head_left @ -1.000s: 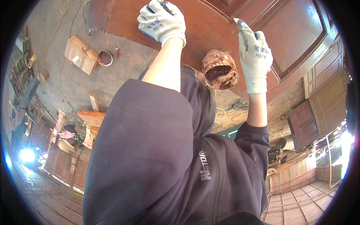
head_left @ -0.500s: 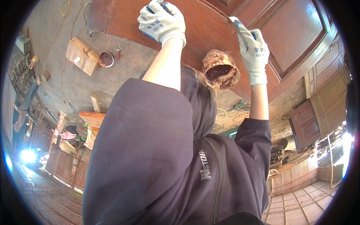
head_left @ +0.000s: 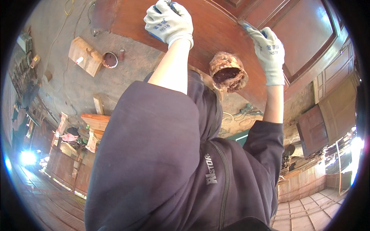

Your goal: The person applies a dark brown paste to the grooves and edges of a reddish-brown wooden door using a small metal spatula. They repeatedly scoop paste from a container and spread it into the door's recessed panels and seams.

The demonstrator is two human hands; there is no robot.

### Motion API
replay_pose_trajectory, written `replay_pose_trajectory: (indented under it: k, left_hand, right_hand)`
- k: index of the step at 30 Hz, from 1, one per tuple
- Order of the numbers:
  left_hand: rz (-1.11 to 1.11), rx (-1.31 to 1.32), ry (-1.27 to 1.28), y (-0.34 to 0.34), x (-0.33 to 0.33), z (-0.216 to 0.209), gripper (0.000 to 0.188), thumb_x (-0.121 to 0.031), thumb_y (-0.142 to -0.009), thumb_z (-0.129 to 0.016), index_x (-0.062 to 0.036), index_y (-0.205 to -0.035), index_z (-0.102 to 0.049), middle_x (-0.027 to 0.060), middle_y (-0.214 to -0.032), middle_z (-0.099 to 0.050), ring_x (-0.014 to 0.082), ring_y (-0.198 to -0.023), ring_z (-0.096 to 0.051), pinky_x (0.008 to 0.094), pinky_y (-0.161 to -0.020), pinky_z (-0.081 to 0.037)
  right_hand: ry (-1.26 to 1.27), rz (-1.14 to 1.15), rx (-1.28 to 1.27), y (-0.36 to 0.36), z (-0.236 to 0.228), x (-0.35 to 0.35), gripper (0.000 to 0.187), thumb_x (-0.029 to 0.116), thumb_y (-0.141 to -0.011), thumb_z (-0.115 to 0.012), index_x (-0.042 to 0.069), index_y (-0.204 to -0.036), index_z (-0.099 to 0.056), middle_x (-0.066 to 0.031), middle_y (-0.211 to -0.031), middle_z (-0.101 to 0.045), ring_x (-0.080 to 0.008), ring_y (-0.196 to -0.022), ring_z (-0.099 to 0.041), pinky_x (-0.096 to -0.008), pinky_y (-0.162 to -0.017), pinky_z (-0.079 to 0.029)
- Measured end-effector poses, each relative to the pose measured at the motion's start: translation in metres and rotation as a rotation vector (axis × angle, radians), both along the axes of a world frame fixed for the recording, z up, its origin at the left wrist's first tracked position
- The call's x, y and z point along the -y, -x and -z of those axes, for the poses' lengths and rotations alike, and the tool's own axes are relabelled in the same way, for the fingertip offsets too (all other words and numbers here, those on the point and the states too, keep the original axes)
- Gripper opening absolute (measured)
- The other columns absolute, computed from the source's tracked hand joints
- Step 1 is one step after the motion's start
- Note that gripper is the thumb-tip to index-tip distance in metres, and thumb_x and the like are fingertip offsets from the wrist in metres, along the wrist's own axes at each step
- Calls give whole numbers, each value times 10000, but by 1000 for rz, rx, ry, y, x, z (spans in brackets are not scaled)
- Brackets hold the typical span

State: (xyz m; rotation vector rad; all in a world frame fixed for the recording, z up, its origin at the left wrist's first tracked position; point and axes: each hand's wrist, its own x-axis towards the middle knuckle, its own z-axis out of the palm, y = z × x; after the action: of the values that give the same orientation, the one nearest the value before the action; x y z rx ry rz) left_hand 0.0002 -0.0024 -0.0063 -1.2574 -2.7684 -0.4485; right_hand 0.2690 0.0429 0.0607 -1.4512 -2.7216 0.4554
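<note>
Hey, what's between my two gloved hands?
In the head view, the straight stretch between the left hand and the right hand shows only the reddish-brown wooden panel; the crusted pot sits off that line, closer to your body.

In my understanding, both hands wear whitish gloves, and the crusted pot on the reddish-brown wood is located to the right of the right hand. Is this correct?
Not quite: the head view shows the crusted pot on the reddish-brown wood to the left of the right hand. Both hands do wear whitish gloves.
</note>
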Motion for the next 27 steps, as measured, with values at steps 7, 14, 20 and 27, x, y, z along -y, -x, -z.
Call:
replay_pose_trajectory:
  k: [7,14,20,27]
  left_hand:
    - [13,-14,-29,-1,0,1,244,-291,-881,-599,-130,-1064,-585,150,-1094,-580,357,-1045,-547,524,-901,-423]
    - [25,-21,-23,1,0,1,230,-286,-883,-608,-134,-1054,-583,140,-1080,-576,357,-1036,-551,518,-890,-431]
    - [6,-24,-26,1,0,2,229,-282,-880,-606,-135,-1054,-581,137,-1079,-575,355,-1034,-551,518,-886,-435]
    - [11,31,-32,-1,0,0,227,-265,-879,-597,-132,-1062,-580,145,-1086,-572,354,-1040,-546,523,-879,-432]
  right_hand:
    - [38,164,10,22,-32,-9,266,249,-918,-682,294,-1179,-716,-58,-829,-609,-279,-716,-661,-394,-637,-558]
    - [-141,-34,378,61,-37,-14,202,291,-967,-610,244,-1146,-692,-41,-915,-637,-253,-795,-712,-397,-647,-585]
    - [-180,-140,442,63,-40,-15,226,255,-941,-620,236,-1153,-693,-22,-888,-610,-204,-776,-690,-365,-641,-577]
    - [-262,-176,496,60,-49,-3,247,233,-918,-653,232,-1159,-708,-16,-848,-581,-188,-727,-653,-335,-629,-560]
